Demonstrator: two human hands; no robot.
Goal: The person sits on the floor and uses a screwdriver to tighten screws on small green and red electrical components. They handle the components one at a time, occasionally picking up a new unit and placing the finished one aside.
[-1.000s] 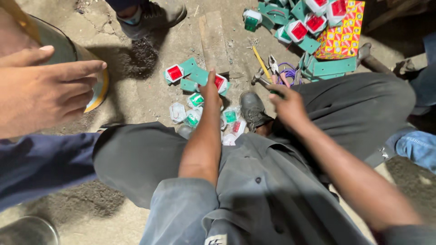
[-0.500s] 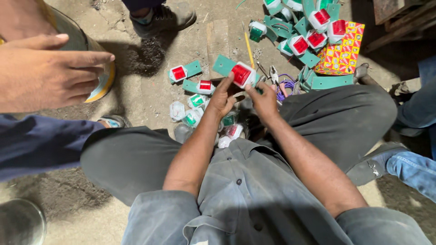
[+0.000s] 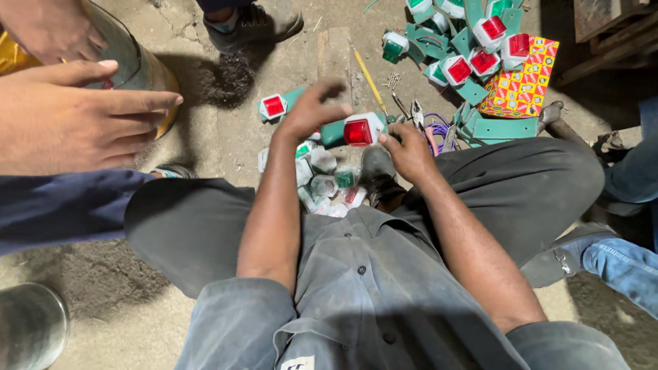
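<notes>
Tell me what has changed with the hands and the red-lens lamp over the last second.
Both hands came together in front of the knees: the right hand and left hand now hold up a red-lens lamp on its green bracket, which neither held a second ago. The pile of finished lamps and the co-worker's hand at the metal drum stayed put.

Concrete floor, dusty and cracked. Lying on it: loose red and green indicator lamps below the held lamp; a single red lamp to its left; a yellow pencil above; a heap of lamps beyond, upper right.
</notes>
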